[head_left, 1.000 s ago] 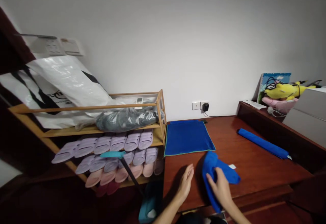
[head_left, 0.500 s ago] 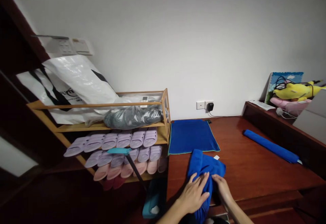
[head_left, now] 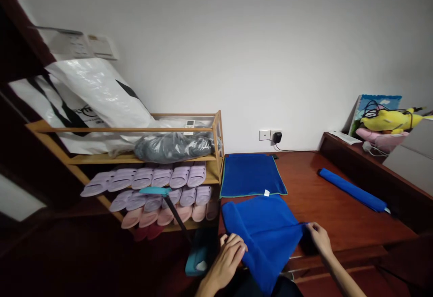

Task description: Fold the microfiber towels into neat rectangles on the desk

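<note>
A blue cloth [head_left: 267, 229] lies partly spread over the front of the table, with a small white tag at its far edge and its near part hanging over the table's front. My right hand [head_left: 320, 239] pinches the cloth's right corner and draws it into a taut crease. At the left side, my left hand [head_left: 227, 258] has its bent fingers closed at the cloth's edge; the fingertips are partly hidden. Just beyond, a second blue cloth [head_left: 253, 175] with a green border lies flat. A rolled blue cloth [head_left: 353, 189] rests farther right.
Left of the reddish-brown table [head_left: 301, 180] stands a wooden rack [head_left: 216, 148] with slippers [head_left: 152, 177] and white bags [head_left: 101, 94]. A teal-topped handle [head_left: 155, 191] rises before it. A raised ledge [head_left: 324, 141] on the right bears a yellow plush toy [head_left: 385, 120].
The bunched cloth has been opened out across the table. My right hand has moved right with its corner, and my left hand has moved left to its other edge.
</note>
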{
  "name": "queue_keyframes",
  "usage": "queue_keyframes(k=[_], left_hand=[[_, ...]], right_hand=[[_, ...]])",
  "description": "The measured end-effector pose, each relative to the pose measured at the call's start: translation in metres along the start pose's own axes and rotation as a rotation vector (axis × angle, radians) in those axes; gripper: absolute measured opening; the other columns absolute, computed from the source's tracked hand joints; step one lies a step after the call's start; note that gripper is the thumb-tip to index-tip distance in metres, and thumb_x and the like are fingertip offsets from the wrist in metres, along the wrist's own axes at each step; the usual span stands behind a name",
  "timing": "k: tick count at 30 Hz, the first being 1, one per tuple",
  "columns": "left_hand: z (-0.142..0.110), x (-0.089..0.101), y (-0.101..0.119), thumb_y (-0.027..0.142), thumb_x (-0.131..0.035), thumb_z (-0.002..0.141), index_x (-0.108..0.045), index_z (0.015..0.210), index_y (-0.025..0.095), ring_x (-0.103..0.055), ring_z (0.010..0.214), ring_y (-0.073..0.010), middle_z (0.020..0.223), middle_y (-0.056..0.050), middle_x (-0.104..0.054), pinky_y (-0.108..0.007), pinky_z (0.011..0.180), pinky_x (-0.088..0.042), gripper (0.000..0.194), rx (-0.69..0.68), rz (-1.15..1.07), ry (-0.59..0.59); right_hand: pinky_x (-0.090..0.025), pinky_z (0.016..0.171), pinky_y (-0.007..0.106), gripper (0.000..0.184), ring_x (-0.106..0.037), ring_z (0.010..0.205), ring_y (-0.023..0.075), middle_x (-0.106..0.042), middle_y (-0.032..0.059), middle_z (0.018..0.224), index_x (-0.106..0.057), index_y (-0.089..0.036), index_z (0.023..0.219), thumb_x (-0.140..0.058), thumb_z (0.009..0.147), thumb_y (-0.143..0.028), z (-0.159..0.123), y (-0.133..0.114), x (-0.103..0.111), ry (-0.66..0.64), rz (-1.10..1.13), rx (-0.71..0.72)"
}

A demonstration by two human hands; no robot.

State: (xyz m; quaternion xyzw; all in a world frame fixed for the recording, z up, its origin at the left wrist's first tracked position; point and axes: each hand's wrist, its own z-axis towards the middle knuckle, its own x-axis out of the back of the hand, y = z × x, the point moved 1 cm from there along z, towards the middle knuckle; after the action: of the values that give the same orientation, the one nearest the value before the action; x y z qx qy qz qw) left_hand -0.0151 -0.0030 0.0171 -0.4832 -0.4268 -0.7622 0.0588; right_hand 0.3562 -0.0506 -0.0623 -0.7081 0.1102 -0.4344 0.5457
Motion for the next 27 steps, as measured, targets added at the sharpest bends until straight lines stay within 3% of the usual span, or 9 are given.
queue_keyframes(k=[2,4,6,8,11,13,18,24,27], left_hand=[[0.003,0.001,0.006,0.030,-0.026,0.098,-0.059,0.081,0.022,-0.054,0.089,-0.0160,0.086,0.000,-0.061,-0.041,0.095,-0.033,0.037,0.018,0.075,0.042],[0.014,-0.007,0.014,0.028,-0.032,0.096,-0.060,0.081,0.022,-0.055,0.086,-0.0173,0.084,-0.002,-0.062,-0.043,0.095,-0.035,0.032,0.021,0.140,0.081],[0.030,-0.023,0.021,0.024,-0.037,0.093,-0.062,0.096,0.024,-0.057,0.095,-0.0188,0.097,-0.004,-0.065,-0.043,0.099,-0.034,0.026,-0.003,0.138,0.076],[0.043,-0.043,0.025,0.029,-0.042,0.090,-0.051,0.126,0.029,-0.047,0.121,-0.0224,0.130,-0.006,-0.055,-0.045,0.106,-0.029,0.037,-0.008,0.107,0.029],[0.047,-0.064,0.018,0.041,-0.056,0.081,-0.028,0.143,0.035,-0.022,0.138,-0.0279,0.151,-0.004,-0.028,-0.054,0.111,-0.018,0.068,0.067,0.099,-0.112],[0.036,-0.065,0.009,0.040,-0.060,0.075,-0.027,0.143,0.036,-0.016,0.139,-0.0291,0.153,-0.003,-0.021,-0.056,0.111,-0.012,0.075,0.129,0.123,-0.169],[-0.011,-0.029,-0.013,0.021,-0.055,0.064,-0.036,0.140,0.031,-0.020,0.138,-0.0298,0.152,-0.005,-0.022,-0.060,0.108,-0.015,0.079,0.302,0.227,-0.269],[-0.035,-0.007,-0.016,0.037,-0.042,0.087,-0.059,0.115,0.031,-0.036,0.131,-0.0266,0.140,-0.004,-0.046,-0.057,0.106,-0.022,0.033,0.362,0.313,-0.041],[-0.019,-0.019,-0.012,0.051,-0.038,0.090,-0.062,0.111,0.026,-0.041,0.126,-0.0313,0.133,-0.011,-0.053,-0.059,0.103,-0.025,0.041,0.385,0.365,0.058]], right_hand=[[-0.041,0.085,0.047,0.038,-0.052,0.106,0.0357,-0.062,0.0143,0.112,-0.063,-0.020,0.075,-0.053,0.064,-0.056,0.001,-0.014,-0.008,0.050,-0.079,0.117],[-0.038,0.092,0.050,0.041,-0.045,0.119,0.0341,-0.050,0.0131,0.133,-0.064,-0.022,0.093,-0.048,0.074,-0.054,-0.006,-0.033,-0.027,0.045,-0.199,0.363],[-0.036,0.099,0.047,0.047,-0.040,0.127,0.0271,-0.042,0.0088,0.142,-0.055,-0.025,0.120,-0.038,0.084,-0.050,-0.019,-0.050,-0.053,-0.095,-0.348,0.661],[-0.031,0.105,0.045,0.053,-0.032,0.134,0.0213,-0.035,0.0044,0.147,-0.036,-0.030,0.139,-0.031,0.090,-0.048,-0.032,-0.059,-0.080,-0.281,-0.479,0.825],[-0.024,0.109,0.047,0.057,-0.021,0.138,0.0213,-0.027,0.0022,0.150,-0.025,-0.031,0.144,-0.028,0.090,-0.051,-0.043,-0.057,-0.103,-0.372,-0.628,0.821],[-0.021,0.110,0.049,0.060,-0.018,0.139,0.0231,-0.027,0.0029,0.150,-0.025,-0.030,0.144,-0.029,0.089,-0.055,-0.044,-0.050,-0.106,-0.346,-0.672,0.769],[-0.020,0.111,0.049,0.067,-0.018,0.139,0.0242,-0.026,0.0035,0.150,-0.024,-0.030,0.143,-0.030,0.086,-0.064,-0.042,-0.035,-0.092,-0.300,-0.692,0.712],[-0.023,0.109,0.049,0.071,-0.017,0.139,0.0255,-0.026,0.0017,0.150,-0.026,-0.029,0.143,-0.028,0.083,-0.068,-0.042,-0.019,-0.075,-0.257,-0.752,0.649],[-0.023,0.109,0.048,0.070,-0.018,0.139,0.0251,-0.026,0.0013,0.150,-0.028,-0.029,0.143,-0.028,0.084,-0.068,-0.041,-0.015,-0.069,-0.245,-0.768,0.651]])
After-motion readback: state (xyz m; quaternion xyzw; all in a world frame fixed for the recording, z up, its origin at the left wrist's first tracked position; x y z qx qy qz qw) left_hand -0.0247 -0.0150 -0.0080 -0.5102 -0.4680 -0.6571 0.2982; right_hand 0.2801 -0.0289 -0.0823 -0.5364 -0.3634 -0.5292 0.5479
